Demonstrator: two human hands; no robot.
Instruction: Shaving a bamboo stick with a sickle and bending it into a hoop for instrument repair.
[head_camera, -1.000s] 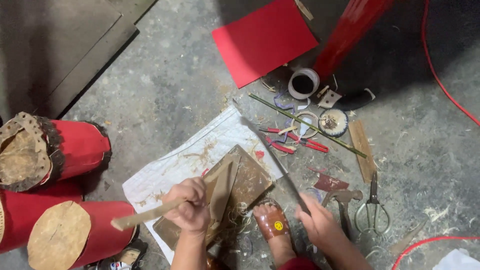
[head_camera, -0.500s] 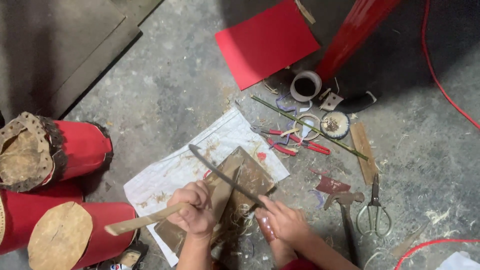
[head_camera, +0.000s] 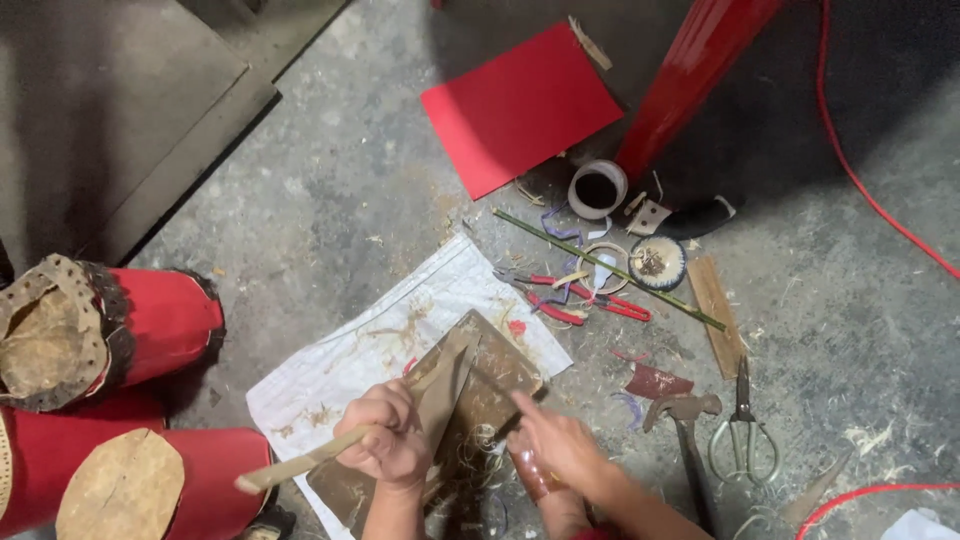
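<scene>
- My left hand (head_camera: 388, 445) is fisted around a long bamboo strip (head_camera: 360, 432), which slants across a brown wooden board (head_camera: 490, 390).
- My right hand (head_camera: 555, 445) is closed on a dark blade (head_camera: 500, 388) lying against the strip.
- The board sits on white paper (head_camera: 340, 370) on the concrete floor (head_camera: 330, 200).
- Red-handled pliers (head_camera: 575, 295), scissors (head_camera: 742, 430) and a hammer (head_camera: 685, 425) lie to the right; red drums (head_camera: 150, 325) to the left.

Three red drums (head_camera: 150, 325), one red sheet (head_camera: 520, 105), one pliers (head_camera: 580, 295), one scissors (head_camera: 743, 440).
</scene>
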